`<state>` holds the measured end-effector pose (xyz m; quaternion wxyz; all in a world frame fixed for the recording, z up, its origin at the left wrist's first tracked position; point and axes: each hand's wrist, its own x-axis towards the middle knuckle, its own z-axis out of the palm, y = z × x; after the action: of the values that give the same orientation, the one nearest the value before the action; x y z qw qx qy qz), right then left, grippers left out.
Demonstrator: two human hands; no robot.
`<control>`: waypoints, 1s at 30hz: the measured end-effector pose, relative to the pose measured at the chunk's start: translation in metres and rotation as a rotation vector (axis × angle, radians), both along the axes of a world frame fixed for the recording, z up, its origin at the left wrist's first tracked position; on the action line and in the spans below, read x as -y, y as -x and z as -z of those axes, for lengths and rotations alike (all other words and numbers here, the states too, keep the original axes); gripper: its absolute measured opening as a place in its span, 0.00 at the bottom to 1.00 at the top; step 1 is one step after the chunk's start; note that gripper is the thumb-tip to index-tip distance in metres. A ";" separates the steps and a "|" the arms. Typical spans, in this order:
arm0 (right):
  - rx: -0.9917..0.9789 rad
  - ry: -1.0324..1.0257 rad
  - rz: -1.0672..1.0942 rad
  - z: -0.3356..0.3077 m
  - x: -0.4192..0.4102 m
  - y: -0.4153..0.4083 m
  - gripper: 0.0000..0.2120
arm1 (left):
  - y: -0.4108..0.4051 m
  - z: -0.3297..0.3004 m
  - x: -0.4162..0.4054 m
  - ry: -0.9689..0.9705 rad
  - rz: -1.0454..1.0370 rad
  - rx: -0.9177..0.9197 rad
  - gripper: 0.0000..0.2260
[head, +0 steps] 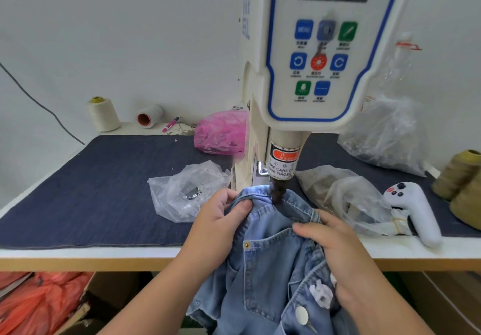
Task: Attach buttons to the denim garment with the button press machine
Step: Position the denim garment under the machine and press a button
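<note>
The person is positioning the denim garment (270, 262) under the punch head (276, 193) of the button press machine (307, 74), at the middle of the table's front edge (91, 252). The left hand (221, 220) is pinching the top hem between thumb and curled fingers; the right hand (335, 251) is gripping the fold beside it, fingers curled over the cloth. Most of the garment is hanging off the front edge, one metal button (302, 315) showing low down. Next, I judge, the marked spot needs centring beneath the punch, fingers drawn well aside before pressing.
</note>
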<state>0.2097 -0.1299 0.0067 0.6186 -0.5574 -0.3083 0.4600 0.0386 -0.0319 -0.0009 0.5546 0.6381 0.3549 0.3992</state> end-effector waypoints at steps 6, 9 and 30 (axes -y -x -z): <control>-0.158 0.096 -0.146 0.001 0.013 0.017 0.12 | 0.015 0.008 0.024 0.278 0.044 0.112 0.05; -0.222 0.081 -0.173 0.005 0.021 0.026 0.19 | 0.017 0.008 0.039 0.396 0.054 0.239 0.07; 0.099 0.015 0.056 0.015 0.020 0.026 0.17 | 0.007 0.014 0.043 0.353 -0.057 0.208 0.06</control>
<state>0.1838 -0.1497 -0.0086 0.6111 -0.5926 -0.3193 0.4165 0.0316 -0.0751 -0.0153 0.6800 0.4761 0.3779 0.4101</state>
